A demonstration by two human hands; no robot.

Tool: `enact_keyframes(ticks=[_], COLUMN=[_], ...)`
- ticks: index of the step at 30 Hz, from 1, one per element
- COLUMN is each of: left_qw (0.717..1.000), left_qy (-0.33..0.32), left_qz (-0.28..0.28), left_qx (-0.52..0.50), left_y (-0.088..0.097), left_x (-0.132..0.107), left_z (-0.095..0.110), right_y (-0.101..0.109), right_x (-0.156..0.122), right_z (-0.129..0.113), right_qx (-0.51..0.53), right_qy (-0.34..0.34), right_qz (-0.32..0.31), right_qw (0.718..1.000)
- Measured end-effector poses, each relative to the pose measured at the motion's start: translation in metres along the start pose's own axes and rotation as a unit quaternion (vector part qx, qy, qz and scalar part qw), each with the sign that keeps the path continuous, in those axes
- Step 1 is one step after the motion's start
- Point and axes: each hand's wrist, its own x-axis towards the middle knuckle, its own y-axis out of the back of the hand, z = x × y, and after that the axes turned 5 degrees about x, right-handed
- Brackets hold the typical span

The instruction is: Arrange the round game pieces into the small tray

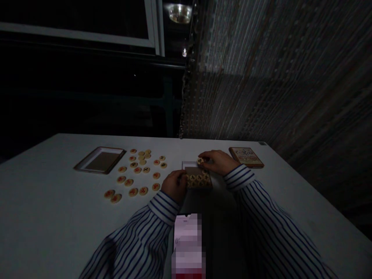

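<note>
Between the thumb and fingers of my right hand point(219, 162), a round xiangqi piece point(200, 161) with a dark character is pinched over the far part of a small open box point(190, 164). Rows of xiangqi pieces point(199, 178) with dark characters lie in the box's near part. My left hand point(175, 186) is closed at the box's left side, fingers curled against its edge; its fingertips are partly hidden. Left of it, several loose pieces point(143, 190) are scattered on the white table point(66, 201), many with red characters and a few with dark ones or blank faces.
An open box lid or tray point(102, 161) lies at the table's far left. A flat box with printed characters point(247, 157) sits at the far right. A lit phone point(186, 240) is close in front of me. Behind the table hangs a string curtain point(232, 85).
</note>
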Motion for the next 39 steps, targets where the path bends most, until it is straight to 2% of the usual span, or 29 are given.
enact_keyframes(ticks=[8,18,27,39], left_qw=[0.999,0.998,0.998,0.998], left_qy=[-0.006,-0.017,-0.027,-0.023], left_qz=[-0.014,-0.019,-0.028,-0.016], left_qx=[0.038,0.051,0.057,0.047], left_y=[0.0,-0.001,-0.003,-0.003], left_x=[0.0,-0.001,0.0,-0.001], left_z=[0.001,-0.002,-0.004,-0.004], right_y=[-0.003,-0.01,-0.017,-0.025], right_x=[0.01,0.013,0.014,0.016], right_z=[0.005,0.01,0.015,0.015], right_qx=[-0.019,-0.042,-0.053,-0.068], right_qy=[-0.004,-0.025,0.024,0.027], right_qz=[-0.05,-0.078,-0.078,-0.103], right_qw=[0.999,0.996,0.995,0.992])
